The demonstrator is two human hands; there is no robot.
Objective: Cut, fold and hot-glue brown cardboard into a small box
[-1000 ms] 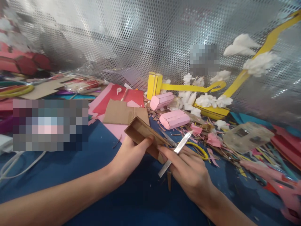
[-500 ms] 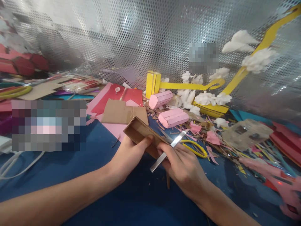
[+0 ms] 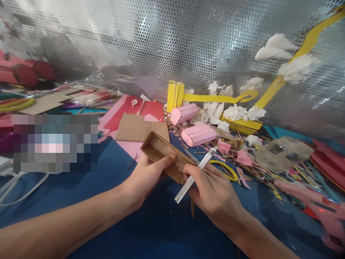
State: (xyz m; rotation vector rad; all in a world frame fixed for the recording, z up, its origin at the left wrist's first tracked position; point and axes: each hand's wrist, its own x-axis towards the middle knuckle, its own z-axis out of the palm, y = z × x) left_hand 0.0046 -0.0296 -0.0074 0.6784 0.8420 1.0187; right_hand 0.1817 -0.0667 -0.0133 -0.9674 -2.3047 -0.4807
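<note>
My left hand [image 3: 149, 172] is closed on a long, narrow open cardboard box [image 3: 159, 145], its thumb pressed inside the trough. The box is tilted, its far left end raised toward the back. My right hand [image 3: 212, 187] is closed at the near right end of the box, fingers against the cardboard. Across that same hand lies a silver craft knife [image 3: 185, 189], held between the fingers, its pointed blade aimed up and right. Behind the knuckles lie yellow-handled scissors [image 3: 229, 172], partly covered. A thin brown strip [image 3: 192, 208] shows below my right hand.
Beyond my hands lie flat cardboard [image 3: 129, 129], pink paper prisms [image 3: 199, 135] and a yellow block [image 3: 175, 97]. Paper scraps cover the right side. A pink glue gun [image 3: 323, 208] with a red light rests at right. Perforated metal [image 3: 161, 43] backs the blue table [image 3: 151, 230].
The cardboard box has tipped slightly, showing more of its inside. My right hand and the craft knife have shifted a little right and down.
</note>
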